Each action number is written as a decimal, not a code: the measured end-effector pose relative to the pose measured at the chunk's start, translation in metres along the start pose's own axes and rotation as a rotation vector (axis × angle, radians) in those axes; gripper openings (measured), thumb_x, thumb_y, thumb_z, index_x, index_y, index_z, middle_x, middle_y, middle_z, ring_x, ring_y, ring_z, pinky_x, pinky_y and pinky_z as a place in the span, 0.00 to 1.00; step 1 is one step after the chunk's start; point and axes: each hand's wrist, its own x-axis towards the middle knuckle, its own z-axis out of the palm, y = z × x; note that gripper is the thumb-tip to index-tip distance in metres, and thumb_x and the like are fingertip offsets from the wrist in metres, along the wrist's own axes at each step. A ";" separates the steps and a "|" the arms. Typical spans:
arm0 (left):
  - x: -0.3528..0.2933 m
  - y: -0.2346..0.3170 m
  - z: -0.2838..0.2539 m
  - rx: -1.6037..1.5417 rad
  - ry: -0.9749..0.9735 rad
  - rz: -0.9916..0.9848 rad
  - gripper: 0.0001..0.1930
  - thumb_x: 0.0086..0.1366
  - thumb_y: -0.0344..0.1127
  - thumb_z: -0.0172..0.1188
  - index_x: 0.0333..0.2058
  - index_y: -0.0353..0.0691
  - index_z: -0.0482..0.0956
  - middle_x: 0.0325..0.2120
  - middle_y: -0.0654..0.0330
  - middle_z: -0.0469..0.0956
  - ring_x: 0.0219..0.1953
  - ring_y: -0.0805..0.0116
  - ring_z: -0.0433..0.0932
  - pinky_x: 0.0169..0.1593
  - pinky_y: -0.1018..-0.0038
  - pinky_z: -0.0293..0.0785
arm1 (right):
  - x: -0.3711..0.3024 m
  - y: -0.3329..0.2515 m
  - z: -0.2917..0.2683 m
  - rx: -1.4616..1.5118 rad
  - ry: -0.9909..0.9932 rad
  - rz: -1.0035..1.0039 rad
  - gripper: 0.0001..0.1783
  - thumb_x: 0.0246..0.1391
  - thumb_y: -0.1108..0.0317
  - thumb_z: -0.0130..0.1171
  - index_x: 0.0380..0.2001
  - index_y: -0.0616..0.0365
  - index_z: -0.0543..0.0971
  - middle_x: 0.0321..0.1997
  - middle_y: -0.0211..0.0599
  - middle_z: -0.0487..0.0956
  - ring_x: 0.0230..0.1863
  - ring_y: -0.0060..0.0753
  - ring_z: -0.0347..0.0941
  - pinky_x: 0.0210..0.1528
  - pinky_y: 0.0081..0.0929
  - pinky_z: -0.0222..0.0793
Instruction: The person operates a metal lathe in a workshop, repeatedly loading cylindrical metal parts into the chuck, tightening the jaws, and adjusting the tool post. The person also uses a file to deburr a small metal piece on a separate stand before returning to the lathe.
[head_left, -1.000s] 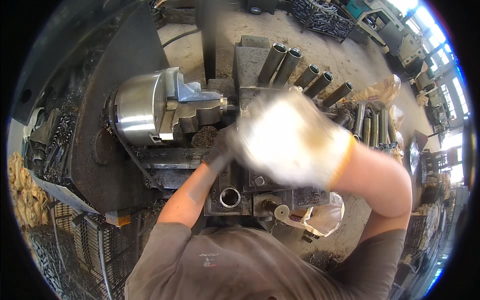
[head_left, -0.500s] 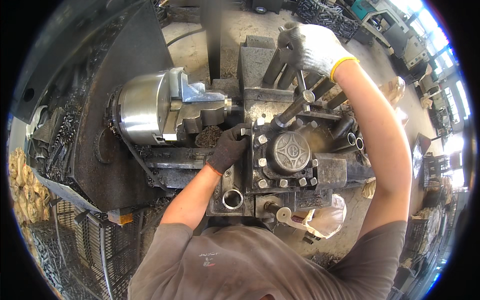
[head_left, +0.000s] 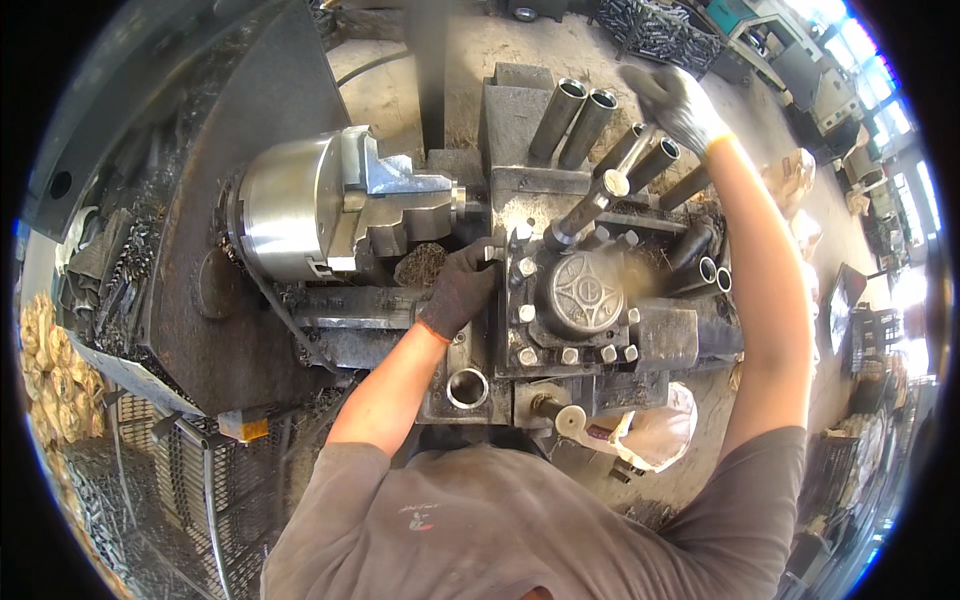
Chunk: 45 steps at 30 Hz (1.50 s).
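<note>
My left hand (head_left: 464,290), in a dark glove, is closed at the left side of the square tool post (head_left: 583,298). Its fingers pinch a small bright-ended tool bit (head_left: 490,254) there. A wrench (head_left: 585,212) sits tilted over a bolt at the post's far edge, and its cross bar (head_left: 636,150) slants away to the right. At the bar's far end is my right hand (head_left: 690,112), in a pale glove; motion smears it, but its fingers appear wrapped round the bar. Square-headed bolts (head_left: 527,313) line the post.
To the left, a bright lathe chuck (head_left: 290,207) has stepped jaws (head_left: 400,205). Several steel tubes (head_left: 590,128) stand behind the post, and more lie to its right. A round handle (head_left: 570,421) and a pale bag (head_left: 662,430) are at the near side. Metal shavings fill the left tray.
My right hand has swung the wrench's bar to the right, uncovering tubes behind it. My left hand stays at the tool post. The whole view has shifted slightly.
</note>
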 end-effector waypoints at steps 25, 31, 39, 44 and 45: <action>-0.150 0.033 -0.037 0.171 0.256 -0.181 0.18 0.69 0.27 0.66 0.57 0.33 0.83 0.50 0.57 0.86 0.52 0.72 0.83 0.58 0.73 0.78 | -0.081 0.074 -0.002 -0.453 0.319 -0.391 0.33 0.69 0.39 0.56 0.32 0.63 0.85 0.25 0.51 0.82 0.30 0.52 0.82 0.38 0.44 0.78; -0.164 0.036 -0.033 0.232 0.279 -0.134 0.17 0.68 0.27 0.67 0.55 0.34 0.84 0.49 0.58 0.86 0.51 0.72 0.83 0.57 0.73 0.79 | -0.072 0.097 0.011 -0.436 0.373 -0.358 0.11 0.70 0.56 0.57 0.47 0.42 0.85 0.25 0.47 0.81 0.29 0.55 0.80 0.35 0.49 0.75; -0.145 0.056 -0.036 0.327 0.195 0.121 0.15 0.70 0.29 0.66 0.54 0.34 0.85 0.49 0.59 0.86 0.51 0.74 0.82 0.58 0.76 0.77 | -0.095 0.046 0.000 -0.559 0.323 -0.110 0.26 0.73 0.46 0.45 0.39 0.50 0.86 0.36 0.56 0.86 0.42 0.63 0.84 0.46 0.53 0.80; -0.145 0.069 -0.041 0.146 0.222 0.050 0.13 0.71 0.27 0.63 0.53 0.34 0.85 0.48 0.61 0.85 0.49 0.76 0.80 0.53 0.77 0.77 | -0.177 0.026 0.002 -0.602 0.393 -0.006 0.29 0.72 0.46 0.49 0.30 0.57 0.86 0.30 0.55 0.85 0.30 0.56 0.84 0.38 0.49 0.80; -0.147 0.072 -0.045 0.141 0.203 0.103 0.13 0.71 0.26 0.63 0.53 0.34 0.85 0.49 0.61 0.84 0.49 0.75 0.80 0.55 0.76 0.76 | -0.181 0.020 -0.004 -0.522 0.358 0.037 0.27 0.72 0.47 0.51 0.29 0.57 0.86 0.28 0.53 0.84 0.26 0.53 0.83 0.33 0.48 0.79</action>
